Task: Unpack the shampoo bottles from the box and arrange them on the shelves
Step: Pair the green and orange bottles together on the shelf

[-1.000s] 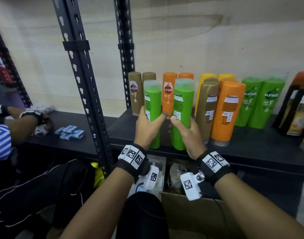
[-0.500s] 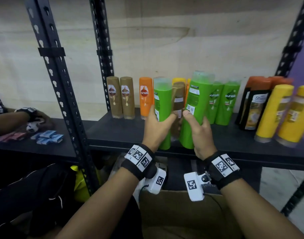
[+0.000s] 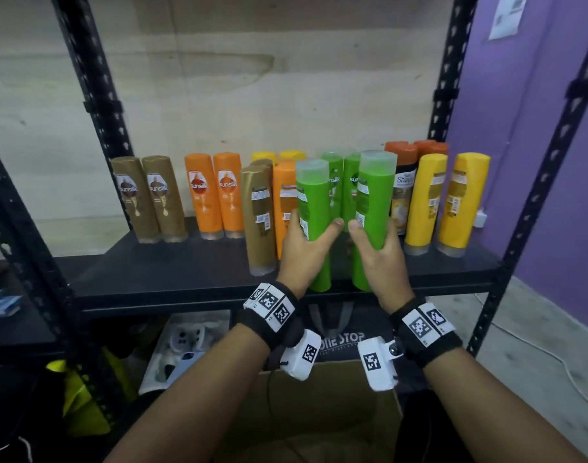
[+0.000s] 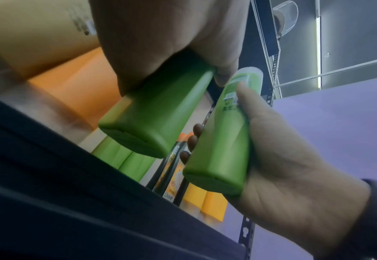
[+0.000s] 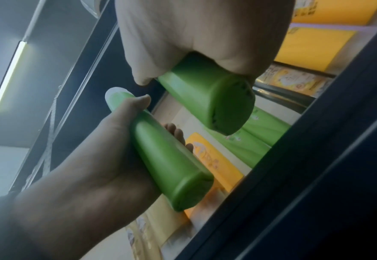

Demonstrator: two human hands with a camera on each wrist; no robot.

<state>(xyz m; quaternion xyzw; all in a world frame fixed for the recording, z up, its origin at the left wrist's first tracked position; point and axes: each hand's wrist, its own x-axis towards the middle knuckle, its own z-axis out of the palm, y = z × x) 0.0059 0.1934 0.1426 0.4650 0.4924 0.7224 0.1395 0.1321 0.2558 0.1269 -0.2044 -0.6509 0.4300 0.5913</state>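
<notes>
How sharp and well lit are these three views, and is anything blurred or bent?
Head view: mostly sharp, dim, shelf posts bowed by the wide lens. Left wrist view: orange bottle and shelf edge smeared. Right wrist view: soft, with a ceiling tube light glaring.

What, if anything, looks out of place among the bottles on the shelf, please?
Four front bottles face backwards: the brown, the orange and two yellow ones show back labels with barcodes, while the back-row brown and orange pairs show their logos. Nothing looks spilled or damaged.
</notes>
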